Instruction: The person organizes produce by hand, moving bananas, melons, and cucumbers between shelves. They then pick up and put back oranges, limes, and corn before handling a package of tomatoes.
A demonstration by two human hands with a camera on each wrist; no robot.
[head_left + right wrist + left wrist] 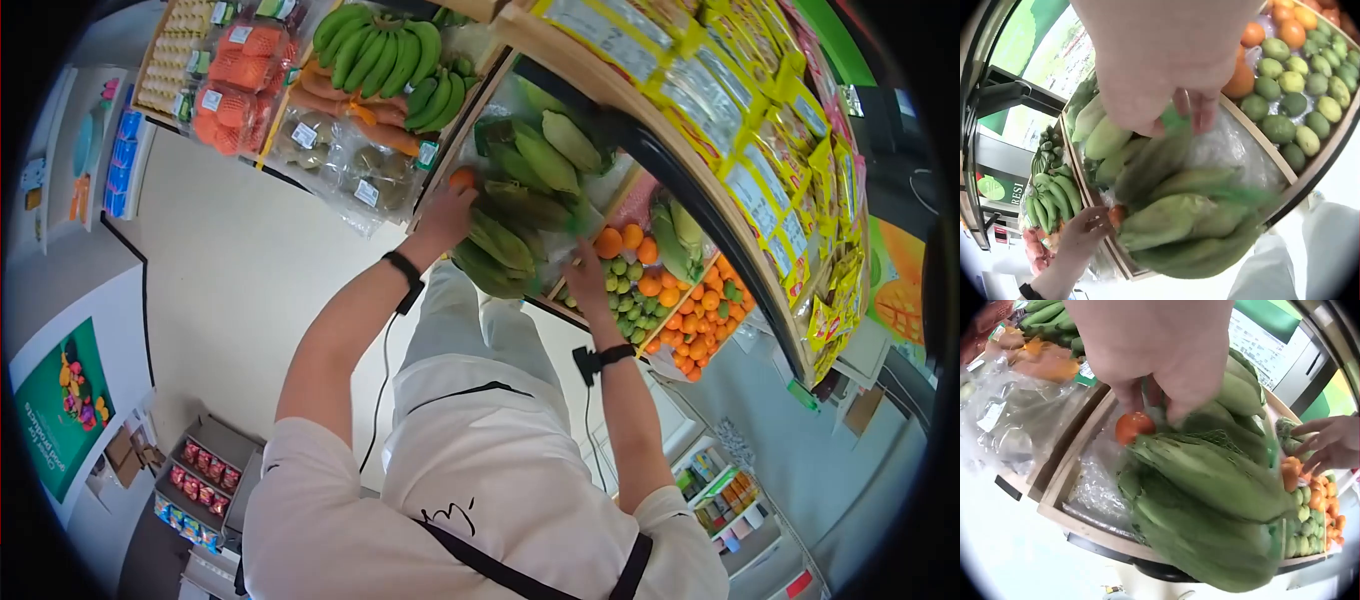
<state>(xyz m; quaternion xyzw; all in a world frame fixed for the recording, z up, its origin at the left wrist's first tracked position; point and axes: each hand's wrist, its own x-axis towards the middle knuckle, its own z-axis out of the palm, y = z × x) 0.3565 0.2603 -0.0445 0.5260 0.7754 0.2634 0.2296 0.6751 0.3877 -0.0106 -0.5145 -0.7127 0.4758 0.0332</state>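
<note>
Ears of corn in green husks, packed in net bags (pixel 500 240), lie in a wooden bin and overhang its front edge. At the corn's left end is my left hand (pixel 447 215), its fingers curled down and pinching the netting. A round red tomato (pixel 1134 428) sits right by those fingertips, against the husks. My right hand (pixel 588 275) is over the bin's right side, pinching a green net end (pixel 1175 117) between thumb and fingers. More corn (pixel 1100 134) lies behind. Part of the left fingers is hidden behind the tomato.
Limes (pixel 1275 125) and oranges (pixel 690 325) fill the bins to the right, past a wooden divider (pixel 1260 140). Green bananas (pixel 375 55) and bagged produce (pixel 345 165) lie left. A shelf of yellow packets (pixel 740 150), with a dark rail (pixel 690 190), overhangs the back.
</note>
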